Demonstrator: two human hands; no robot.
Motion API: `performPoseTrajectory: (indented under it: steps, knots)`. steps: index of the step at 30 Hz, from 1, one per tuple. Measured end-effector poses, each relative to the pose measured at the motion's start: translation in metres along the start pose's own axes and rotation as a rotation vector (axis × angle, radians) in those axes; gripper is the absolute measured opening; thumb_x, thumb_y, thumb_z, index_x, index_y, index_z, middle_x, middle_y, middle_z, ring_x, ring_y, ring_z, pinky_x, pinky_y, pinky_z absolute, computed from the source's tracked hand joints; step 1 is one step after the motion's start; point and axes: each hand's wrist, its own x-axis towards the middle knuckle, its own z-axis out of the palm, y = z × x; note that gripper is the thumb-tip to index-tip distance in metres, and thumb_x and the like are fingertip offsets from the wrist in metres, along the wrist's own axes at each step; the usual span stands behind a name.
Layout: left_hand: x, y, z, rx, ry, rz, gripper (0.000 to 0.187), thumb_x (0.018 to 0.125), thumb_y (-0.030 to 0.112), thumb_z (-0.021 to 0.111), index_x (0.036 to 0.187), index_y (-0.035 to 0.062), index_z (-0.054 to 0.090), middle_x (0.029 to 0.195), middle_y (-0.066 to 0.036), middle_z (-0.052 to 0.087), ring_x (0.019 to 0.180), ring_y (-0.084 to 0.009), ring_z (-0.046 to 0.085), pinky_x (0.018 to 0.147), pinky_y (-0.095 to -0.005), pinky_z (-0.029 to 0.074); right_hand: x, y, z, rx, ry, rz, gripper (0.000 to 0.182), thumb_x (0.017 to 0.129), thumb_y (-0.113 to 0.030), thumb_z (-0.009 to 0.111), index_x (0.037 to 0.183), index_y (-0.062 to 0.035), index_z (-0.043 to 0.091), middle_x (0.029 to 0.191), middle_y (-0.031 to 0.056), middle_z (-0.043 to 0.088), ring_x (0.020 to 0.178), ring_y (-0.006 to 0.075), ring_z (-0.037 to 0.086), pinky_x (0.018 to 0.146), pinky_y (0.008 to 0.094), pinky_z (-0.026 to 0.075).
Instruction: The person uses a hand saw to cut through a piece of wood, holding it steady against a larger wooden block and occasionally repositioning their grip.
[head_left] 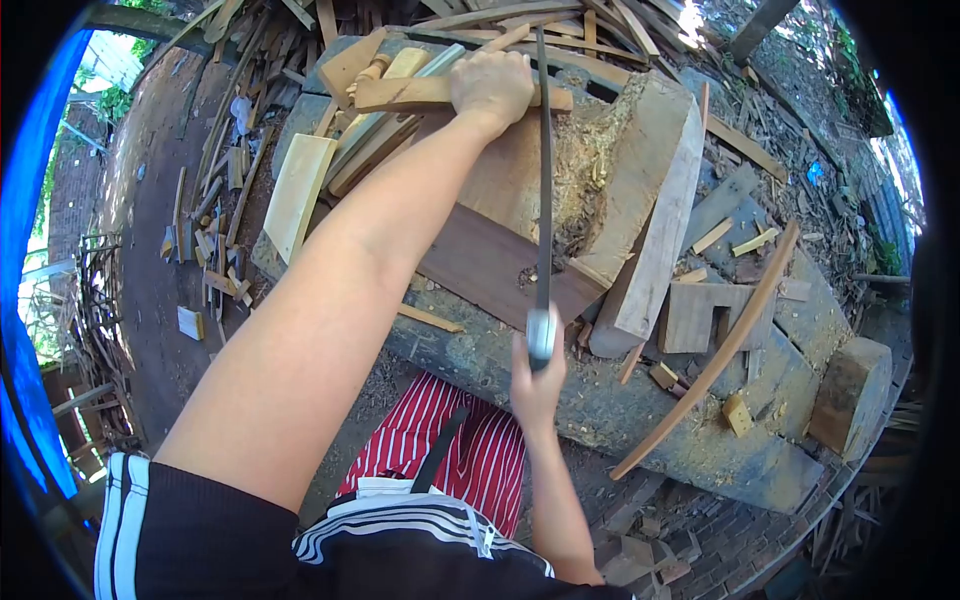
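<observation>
My right hand is closed round the grip of a handsaw, its long narrow blade pointing away from me. Near its far end the blade crosses a short wooden piece. My left hand is wrapped over that piece, just left of the blade, and presses it down; the fingertips are hidden. Beneath lies a broad wooden block with a dark front plank. Sawdust is heaped to the right of the blade, beside a thick timber.
A long curved wooden strip lies across the bench's right side. Offcuts and a notched block sit near it. A squared block stands at the far right. A pale board rests at left. Scrap wood is piled behind.
</observation>
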Motion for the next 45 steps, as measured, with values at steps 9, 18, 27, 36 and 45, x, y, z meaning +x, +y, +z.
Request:
performPoseTrajectory:
  steps: [9, 18, 27, 36, 45]
  knots:
    - [0.002, -0.008, 0.014, 0.001, 0.069, 0.104, 0.04, 0.099, 0.039, 0.045, 0.1, 0.0111, 0.073, 0.09, -0.015, 0.073, 0.085, -0.0348, 0.071, 0.077, -0.0479, 0.055, 0.066, -0.038, 0.013, 0.1, -0.081, 0.135, 0.051, 0.095, -0.012, 0.059, 0.143, -0.0012, 0.045, 0.122, 0.0218, 0.065, 0.115, 0.0259, 0.062, 0.098, 0.0371, 0.045]
    - [-0.003, 0.0, 0.002, 0.02, -0.015, 0.022, 0.04, 0.098, 0.035, 0.046, 0.092, 0.0094, 0.076, 0.094, -0.014, 0.074, 0.09, -0.0318, 0.072, 0.082, -0.0455, 0.054, -0.038, 0.001, -0.02, -0.04, -0.018, -0.005, 0.052, 0.094, -0.009, 0.059, 0.144, -0.004, 0.046, 0.117, 0.0181, 0.065, 0.108, 0.021, 0.063, 0.094, 0.0333, 0.047]
    - [0.003, 0.001, 0.006, 0.025, -0.051, 0.002, 0.04, 0.099, 0.035, 0.044, 0.094, 0.0105, 0.076, 0.094, -0.015, 0.074, 0.091, -0.0328, 0.072, 0.082, -0.0458, 0.054, 0.062, -0.032, 0.012, -0.03, -0.01, -0.049, 0.051, 0.095, -0.013, 0.059, 0.144, -0.0047, 0.046, 0.121, 0.0222, 0.065, 0.111, 0.0283, 0.064, 0.095, 0.0382, 0.047]
    - [0.0, 0.002, 0.005, -0.012, -0.008, 0.043, 0.043, 0.1, 0.036, 0.042, 0.095, 0.0104, 0.076, 0.095, -0.016, 0.074, 0.091, -0.0327, 0.072, 0.083, -0.0458, 0.054, 0.008, -0.009, -0.018, -0.068, -0.042, -0.014, 0.053, 0.093, -0.009, 0.06, 0.144, -0.0042, 0.045, 0.118, 0.0188, 0.066, 0.104, 0.0262, 0.067, 0.092, 0.0353, 0.05]
    - [0.006, -0.002, 0.009, 0.051, -0.053, -0.013, 0.043, 0.1, 0.04, 0.041, 0.104, 0.0136, 0.074, 0.093, -0.015, 0.074, 0.089, -0.0348, 0.071, 0.08, -0.0483, 0.055, -0.025, -0.003, -0.019, 0.007, -0.058, 0.02, 0.055, 0.093, -0.009, 0.062, 0.145, -0.0007, 0.044, 0.109, 0.0076, 0.061, 0.097, 0.014, 0.058, 0.089, 0.03, 0.046]
